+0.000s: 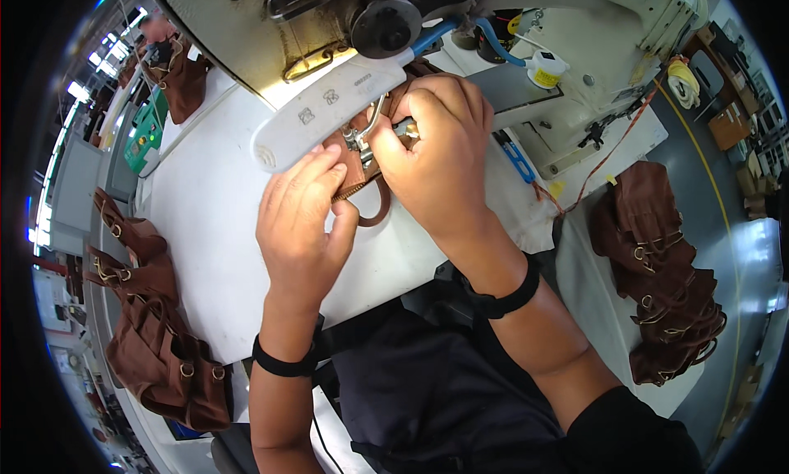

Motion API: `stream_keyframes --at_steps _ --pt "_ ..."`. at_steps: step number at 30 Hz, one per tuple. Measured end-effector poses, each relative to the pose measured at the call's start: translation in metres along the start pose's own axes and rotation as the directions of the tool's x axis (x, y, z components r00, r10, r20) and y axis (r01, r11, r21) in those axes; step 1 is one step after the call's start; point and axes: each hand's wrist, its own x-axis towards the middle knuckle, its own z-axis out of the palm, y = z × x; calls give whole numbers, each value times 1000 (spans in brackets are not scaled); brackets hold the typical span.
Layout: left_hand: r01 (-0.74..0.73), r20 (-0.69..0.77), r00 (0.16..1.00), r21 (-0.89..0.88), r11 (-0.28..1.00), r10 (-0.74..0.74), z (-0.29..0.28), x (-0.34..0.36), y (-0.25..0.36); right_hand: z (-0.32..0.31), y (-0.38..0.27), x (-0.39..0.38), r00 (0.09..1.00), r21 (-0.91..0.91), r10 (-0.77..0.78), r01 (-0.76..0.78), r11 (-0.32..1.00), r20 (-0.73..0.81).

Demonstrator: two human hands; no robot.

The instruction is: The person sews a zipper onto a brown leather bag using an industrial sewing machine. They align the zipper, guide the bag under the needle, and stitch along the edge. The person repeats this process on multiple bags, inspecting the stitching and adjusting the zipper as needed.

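Observation:
At the sewing machine [382, 26], a brown leather bag piece [348, 180] with a zip edge and looped handle [376, 215] lies under the metal presser parts [362, 141], partly hidden by a pale plastic guard [316, 104]. My left hand [300, 223] grips the piece's left part, fingertips at the guard's lower edge and thumb by the zip. My right hand [436, 145] is curled closed over the piece's right side, beside the metal parts; what its fingertips hold is hidden.
Brown bags [164, 367] line the left of the white worktop [214, 227]; more [649, 277] are piled at right. A green box [144, 133], a person [154, 28] behind bags, a small white bottle [546, 68], blue scissors [514, 155] and an orange cord [612, 145] surround the machine.

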Motion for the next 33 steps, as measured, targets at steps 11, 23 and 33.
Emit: stream_keyframes --at_steps 11,23,33 --pt "148 -23 989 -61 987 -149 9 -1 14 0 3 1 1000 45 7 -6 999 -15" --pt "175 -36 983 -104 979 -180 9 -10 13 -5 1 3 999 27 35 -36 999 5" --pt "219 -134 966 -17 976 -219 15 -9 27 -12 0 3 992 -47 5 1 999 124"
